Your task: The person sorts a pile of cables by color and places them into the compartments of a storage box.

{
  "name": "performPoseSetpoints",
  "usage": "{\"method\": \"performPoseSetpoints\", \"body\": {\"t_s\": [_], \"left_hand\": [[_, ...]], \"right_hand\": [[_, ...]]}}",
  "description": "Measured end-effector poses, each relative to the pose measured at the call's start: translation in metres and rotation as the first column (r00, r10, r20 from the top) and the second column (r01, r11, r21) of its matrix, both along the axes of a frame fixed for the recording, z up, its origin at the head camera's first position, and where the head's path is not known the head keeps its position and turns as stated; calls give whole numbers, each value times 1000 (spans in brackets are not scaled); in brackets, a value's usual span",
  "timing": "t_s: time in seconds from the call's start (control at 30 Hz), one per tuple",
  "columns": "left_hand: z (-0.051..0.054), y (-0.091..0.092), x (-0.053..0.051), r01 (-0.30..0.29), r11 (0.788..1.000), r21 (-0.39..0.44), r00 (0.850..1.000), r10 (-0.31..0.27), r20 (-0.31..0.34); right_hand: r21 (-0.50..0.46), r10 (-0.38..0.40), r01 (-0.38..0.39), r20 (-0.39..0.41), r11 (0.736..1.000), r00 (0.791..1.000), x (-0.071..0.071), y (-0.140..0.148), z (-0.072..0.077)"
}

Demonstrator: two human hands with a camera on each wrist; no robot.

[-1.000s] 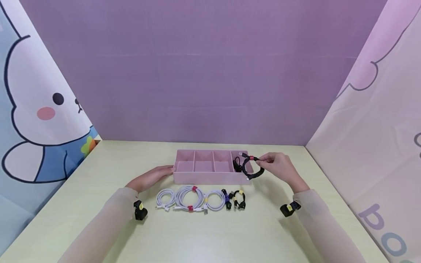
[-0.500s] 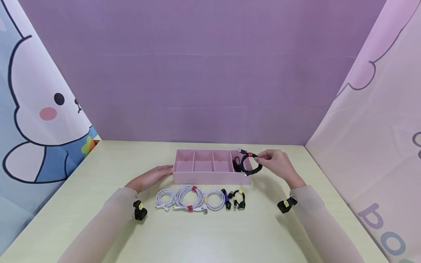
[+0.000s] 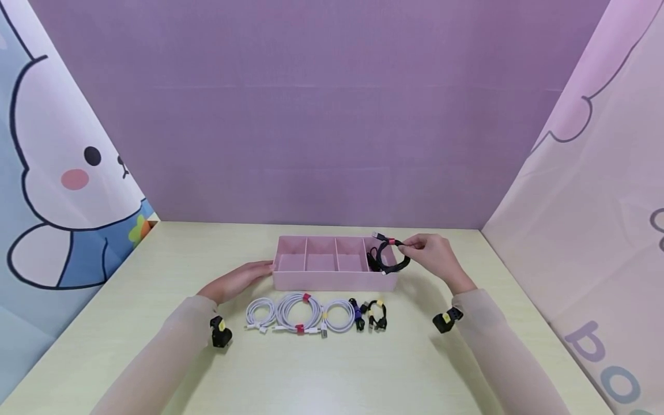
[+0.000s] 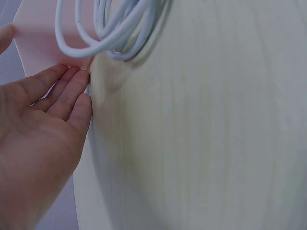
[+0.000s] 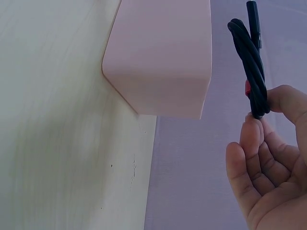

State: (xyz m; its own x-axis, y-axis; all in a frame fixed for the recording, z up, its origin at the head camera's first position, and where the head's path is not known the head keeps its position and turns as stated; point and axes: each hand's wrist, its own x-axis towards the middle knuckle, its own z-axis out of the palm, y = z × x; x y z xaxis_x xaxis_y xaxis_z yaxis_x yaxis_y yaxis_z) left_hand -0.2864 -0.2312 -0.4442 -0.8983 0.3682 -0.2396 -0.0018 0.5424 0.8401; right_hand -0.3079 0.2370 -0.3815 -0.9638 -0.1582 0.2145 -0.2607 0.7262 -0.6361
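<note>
Between thumb and fingertips, my right hand (image 3: 433, 253) pinches a coiled black cable (image 5: 252, 67) with a red tie, held above the rightmost compartment of a pink box (image 3: 332, 281). The box has several compartments in a row. Inside that rightmost one lies another black cable (image 3: 372, 260), partly hidden by the held coil. My left hand (image 3: 238, 281) rests its extended fingers against the left end of the box; in the left wrist view the fingertips touch its pink wall (image 4: 50, 48).
In front of the box lie coiled cables in a row: a small white coil (image 3: 261, 312), a larger white one with red ties (image 3: 284, 311), a white one with a yellow tie (image 3: 339, 328), a purple-tied black cable (image 3: 359, 324) and a yellow-tied black one (image 3: 384, 314).
My right hand has moved left and slightly away from me, bringing the black coil from beside the box's right end to over the rightmost compartment. The left hand has stayed in place.
</note>
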Motion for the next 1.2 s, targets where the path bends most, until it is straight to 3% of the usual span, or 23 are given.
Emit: {"method": "performPoseSetpoints", "body": {"t_s": [0.77,1.2], "left_hand": [[-1,-2,-1,6,1000,13,1000,-6,-10],[0,-2,1,1,1000,7,1000,-1,3]], "right_hand": [[-14,-30,30,-3,999,1000,-15,-7,-8],[-5,-35,35,-49,999,998,-17,-14,-10]]}}
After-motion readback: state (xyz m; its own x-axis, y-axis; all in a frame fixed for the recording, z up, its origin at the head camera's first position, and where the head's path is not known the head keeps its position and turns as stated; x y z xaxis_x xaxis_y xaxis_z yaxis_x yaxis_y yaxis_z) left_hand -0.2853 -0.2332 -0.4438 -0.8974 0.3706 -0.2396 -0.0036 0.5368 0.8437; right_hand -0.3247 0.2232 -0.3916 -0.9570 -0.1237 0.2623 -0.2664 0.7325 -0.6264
